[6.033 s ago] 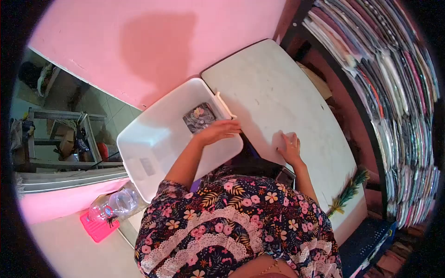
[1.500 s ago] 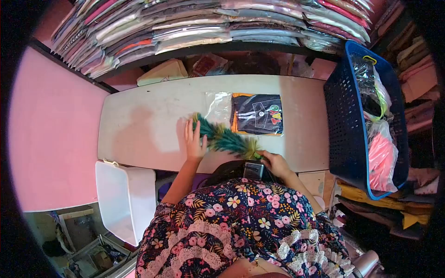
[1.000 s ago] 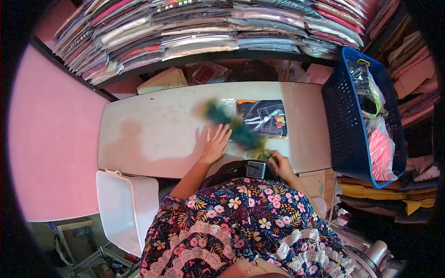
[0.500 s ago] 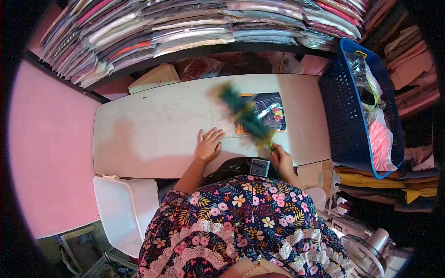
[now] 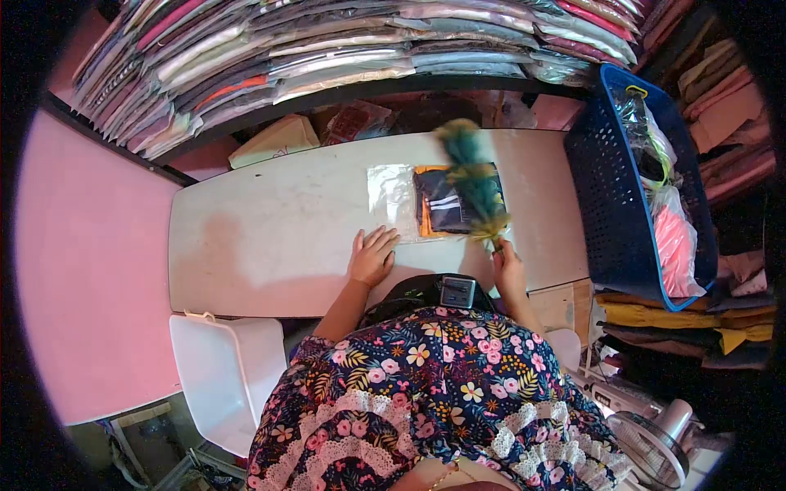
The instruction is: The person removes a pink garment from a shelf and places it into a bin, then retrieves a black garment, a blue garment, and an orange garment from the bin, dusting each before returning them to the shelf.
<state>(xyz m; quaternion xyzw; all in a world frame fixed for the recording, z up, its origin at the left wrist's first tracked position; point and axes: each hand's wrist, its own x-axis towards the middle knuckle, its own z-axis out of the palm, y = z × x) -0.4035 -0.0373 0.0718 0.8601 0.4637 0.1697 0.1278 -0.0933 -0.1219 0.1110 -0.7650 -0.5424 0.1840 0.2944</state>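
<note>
My right hand (image 5: 508, 263) is closed round the handle of a fluffy green duster (image 5: 473, 180) with yellowish ends. The duster, slightly blurred, lies over or just above a folded dark garment (image 5: 446, 204) with orange edges and white stripes. A clear plastic bag (image 5: 390, 192) extends from the garment's left side on the pale table (image 5: 270, 237). My left hand (image 5: 374, 255) rests flat on the tabletop, fingers spread, by the bag's lower left corner.
Stacks of bagged garments (image 5: 336, 57) fill the shelf behind the table. At the right stands a blue basket (image 5: 610, 196) holding plastic-wrapped items. A white bin (image 5: 217, 376) sits at the lower left, and a fan (image 5: 651, 446) at the lower right.
The duster has swung from the garment's left side to the right and more upright, uncovering the clear bag and white stripes. My right hand has shifted slightly right; my left hand has barely moved.
</note>
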